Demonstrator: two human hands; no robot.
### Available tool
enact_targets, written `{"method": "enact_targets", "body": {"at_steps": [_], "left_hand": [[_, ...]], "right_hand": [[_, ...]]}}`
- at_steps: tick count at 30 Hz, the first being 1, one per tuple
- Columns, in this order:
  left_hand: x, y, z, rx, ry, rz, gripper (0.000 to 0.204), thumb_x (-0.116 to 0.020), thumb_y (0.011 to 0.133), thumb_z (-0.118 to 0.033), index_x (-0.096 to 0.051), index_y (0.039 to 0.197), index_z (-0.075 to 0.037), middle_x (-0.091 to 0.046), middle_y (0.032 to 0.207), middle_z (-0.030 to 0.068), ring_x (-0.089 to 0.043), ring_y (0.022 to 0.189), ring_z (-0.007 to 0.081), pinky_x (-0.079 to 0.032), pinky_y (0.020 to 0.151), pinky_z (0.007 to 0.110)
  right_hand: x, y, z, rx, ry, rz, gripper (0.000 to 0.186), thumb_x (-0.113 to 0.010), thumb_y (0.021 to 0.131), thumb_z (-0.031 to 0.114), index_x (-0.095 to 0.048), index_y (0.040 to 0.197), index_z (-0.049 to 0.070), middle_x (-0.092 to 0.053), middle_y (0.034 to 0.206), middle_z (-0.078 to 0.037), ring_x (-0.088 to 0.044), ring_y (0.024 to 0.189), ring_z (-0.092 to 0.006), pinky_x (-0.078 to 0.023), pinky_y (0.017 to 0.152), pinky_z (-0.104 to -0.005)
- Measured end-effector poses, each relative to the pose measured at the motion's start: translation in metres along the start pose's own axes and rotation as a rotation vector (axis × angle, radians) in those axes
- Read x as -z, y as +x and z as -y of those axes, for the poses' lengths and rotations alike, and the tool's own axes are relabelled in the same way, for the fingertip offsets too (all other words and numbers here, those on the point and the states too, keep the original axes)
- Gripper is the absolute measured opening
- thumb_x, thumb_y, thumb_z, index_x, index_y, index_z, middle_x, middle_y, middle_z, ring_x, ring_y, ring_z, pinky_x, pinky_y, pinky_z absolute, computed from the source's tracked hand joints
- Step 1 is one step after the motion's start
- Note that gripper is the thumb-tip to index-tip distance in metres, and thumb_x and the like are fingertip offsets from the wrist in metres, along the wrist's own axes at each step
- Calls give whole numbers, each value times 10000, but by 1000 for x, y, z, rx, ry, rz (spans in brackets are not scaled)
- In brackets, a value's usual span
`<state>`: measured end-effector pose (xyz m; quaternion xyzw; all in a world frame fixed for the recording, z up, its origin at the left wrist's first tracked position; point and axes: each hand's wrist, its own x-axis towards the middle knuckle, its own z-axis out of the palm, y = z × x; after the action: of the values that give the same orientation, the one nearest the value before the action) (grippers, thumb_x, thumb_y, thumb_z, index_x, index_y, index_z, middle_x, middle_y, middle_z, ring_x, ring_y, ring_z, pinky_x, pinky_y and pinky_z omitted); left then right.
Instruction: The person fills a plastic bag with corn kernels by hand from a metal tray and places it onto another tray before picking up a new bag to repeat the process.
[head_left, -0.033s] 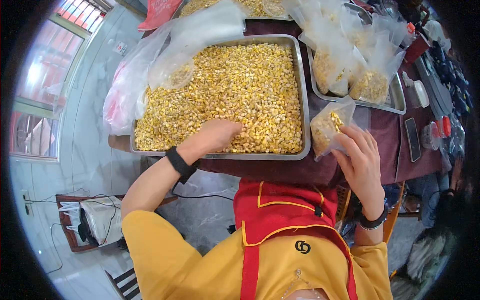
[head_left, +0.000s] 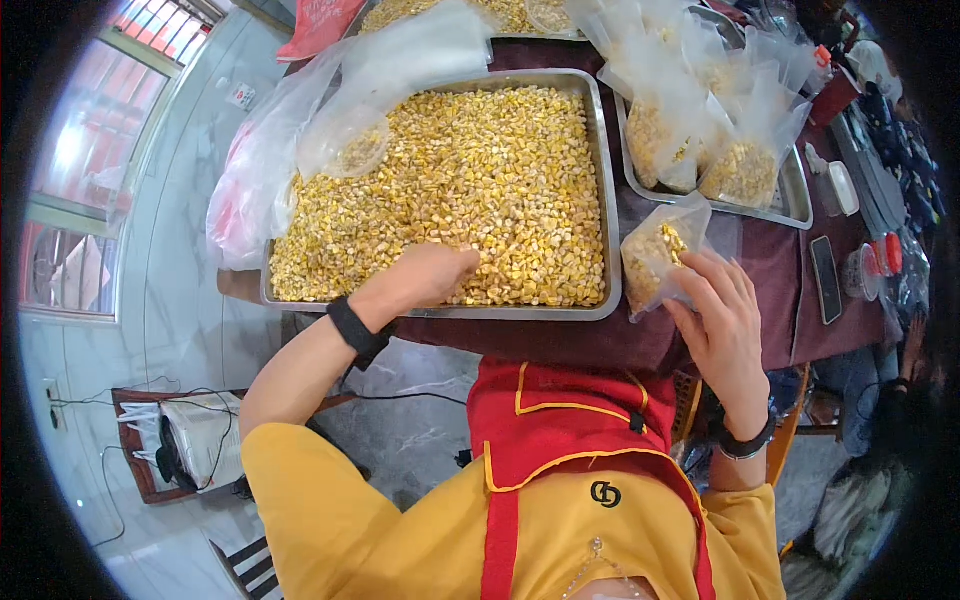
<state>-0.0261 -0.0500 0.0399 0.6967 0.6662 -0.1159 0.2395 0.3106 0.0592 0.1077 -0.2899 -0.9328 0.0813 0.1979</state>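
Note:
A wide metal tray [head_left: 606, 200] is heaped with yellow corn kernels [head_left: 490, 170]. At the near side of the heap, my left hand [head_left: 435, 273] rests on the kernels with its fingers curled in. Whatever those fingers may pinch is hidden beneath them. Right of the tray, a small clear plastic bag [head_left: 648, 262] part-filled with corn kernels stands on the table. My right hand [head_left: 718, 305] steadies this bag, thumb and fingers against its right side.
Several filled clear bags [head_left: 740, 172] stand in a second metal tray [head_left: 795, 205] at the back right. Empty plastic bags [head_left: 400, 60] lie over the big tray's far left corner, beside a round clear tub [head_left: 350, 152]. A phone [head_left: 826, 280] and red-lidded jar [head_left: 862, 272] sit at right.
My left hand has shifted very slightly to the left over the kernels. My right hand and the bag stay in place.

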Motion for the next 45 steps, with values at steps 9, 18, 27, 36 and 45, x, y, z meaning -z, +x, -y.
{"method": "enact_targets", "body": {"at_steps": [9, 18, 27, 36, 45], "left_hand": [[8, 23, 23, 146, -234, -164, 245, -525, 901, -185, -458, 1120, -97, -631, 770, 213, -617, 717, 407, -468, 614, 480], [11, 42, -42, 149, 24, 69, 584, -456, 832, -45, -287, 1388, 20, -659, 854, 214, -646, 785, 390, -498, 646, 509], [7, 54, -57, -191, -70, -62, 500, -463, 786, -1, -504, 1265, -139, -642, 953, 215, -632, 906, 367, -503, 747, 480], [21, 102, -39, 23, -77, -473, 216, -461, 921, -188, -532, 1083, -65, -586, 929, 192, -618, 809, 409, -489, 700, 513], [16, 52, -4, 169, 96, -82, 198, -497, 892, -249, -556, 953, -70, -630, 865, 167, -620, 838, 380, -486, 696, 485]], "right_hand": [[-1, 0, -1, 12, 16, -11, 290, -681, 787, 157, -605, 1059, 90, -581, 1185, -76, -523, 1154, -298, -382, 985, -487], [-6, 2, 3, 36, 34, -27, 286, -688, 774, 151, -602, 1037, 81, -585, 1164, -83, -534, 1129, -301, -394, 971, -488], [-6, 3, -1, 57, 45, -29, 288, -687, 777, 163, -596, 1036, 76, -586, 1165, -88, -534, 1120, -315, -393, 973, -488], [-4, -1, 0, 29, 38, -23, 294, -694, 771, 172, -600, 1034, 79, -589, 1158, -89, -534, 1124, -313, -391, 977, -476], [-4, -4, -6, 31, 40, -46, 288, -694, 767, 152, -600, 1027, 72, -587, 1156, -98, -528, 1129, -311, -394, 974, -465]]}}
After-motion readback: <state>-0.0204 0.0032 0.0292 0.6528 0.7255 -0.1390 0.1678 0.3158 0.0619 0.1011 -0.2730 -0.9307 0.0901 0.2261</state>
